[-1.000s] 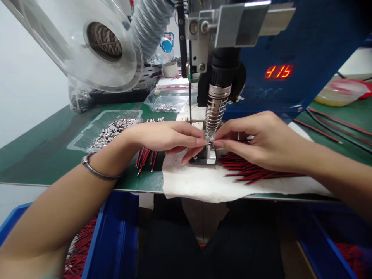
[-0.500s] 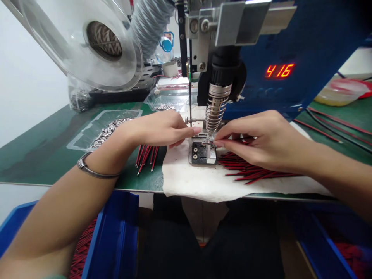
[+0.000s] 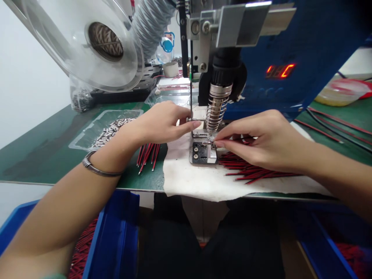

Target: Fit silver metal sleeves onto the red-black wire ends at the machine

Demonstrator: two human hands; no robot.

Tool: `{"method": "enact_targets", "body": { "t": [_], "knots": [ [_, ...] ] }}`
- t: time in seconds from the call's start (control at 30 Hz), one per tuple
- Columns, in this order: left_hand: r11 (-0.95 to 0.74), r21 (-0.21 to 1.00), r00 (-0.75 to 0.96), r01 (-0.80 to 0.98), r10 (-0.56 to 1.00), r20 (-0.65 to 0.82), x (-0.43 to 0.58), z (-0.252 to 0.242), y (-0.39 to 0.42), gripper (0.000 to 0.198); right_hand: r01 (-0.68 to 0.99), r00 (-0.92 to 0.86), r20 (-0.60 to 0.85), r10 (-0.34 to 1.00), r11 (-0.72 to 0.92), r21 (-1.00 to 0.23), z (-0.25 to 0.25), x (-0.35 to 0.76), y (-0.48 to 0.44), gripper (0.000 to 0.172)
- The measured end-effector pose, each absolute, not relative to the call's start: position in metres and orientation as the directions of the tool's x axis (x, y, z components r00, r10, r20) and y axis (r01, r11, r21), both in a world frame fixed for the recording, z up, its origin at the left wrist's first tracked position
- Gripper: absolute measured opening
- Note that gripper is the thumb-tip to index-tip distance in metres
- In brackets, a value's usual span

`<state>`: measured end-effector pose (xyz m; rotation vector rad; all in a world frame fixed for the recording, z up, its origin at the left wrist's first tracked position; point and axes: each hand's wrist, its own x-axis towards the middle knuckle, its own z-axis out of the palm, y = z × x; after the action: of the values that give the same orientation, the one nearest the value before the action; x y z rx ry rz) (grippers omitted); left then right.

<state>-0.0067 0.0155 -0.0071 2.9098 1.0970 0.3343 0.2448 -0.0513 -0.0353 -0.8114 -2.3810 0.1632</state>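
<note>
Head view | two hands | right hand (image 3: 261, 139) pinches one small part (image 3: 207, 143) | left hand (image 3: 162, 124) grips one pin (image 3: 190, 119)

A clear reel (image 3: 87, 42) hangs above a tray of what look like metal terminals (image 3: 112, 130), blue bins (image 3: 116, 236) below.

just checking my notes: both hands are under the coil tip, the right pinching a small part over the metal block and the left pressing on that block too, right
Not quite. The right hand pinches the part over the metal block, but the left hand is off it, fingers on the small pin beside the coil tip, per the head view.
</note>
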Motion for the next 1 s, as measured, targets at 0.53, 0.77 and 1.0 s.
{"method": "enact_targets", "body": {
  "t": [0.53,0.77,1.0],
  "knots": [
    [-0.759,0.095,0.735,0.645,0.649,0.197,-0.0068,-0.0081,0.0165,0.042,0.518,-0.612,0.517,0.599,0.797,-0.31,-0.0348,0.2435,-0.0518,0.018],
    [-0.763,0.104,0.738,0.638,0.645,0.198,-0.0071,-0.0087,0.0165,0.04,0.519,-0.609,0.513,0.605,0.793,-0.318,-0.0352,0.2431,-0.0527,0.016],
    [-0.767,0.072,0.741,0.638,0.636,0.214,-0.0073,-0.0084,0.0156,0.04,0.514,-0.612,0.49,0.621,0.783,-0.35,-0.0342,0.2429,-0.0529,0.018]
  ]
}}
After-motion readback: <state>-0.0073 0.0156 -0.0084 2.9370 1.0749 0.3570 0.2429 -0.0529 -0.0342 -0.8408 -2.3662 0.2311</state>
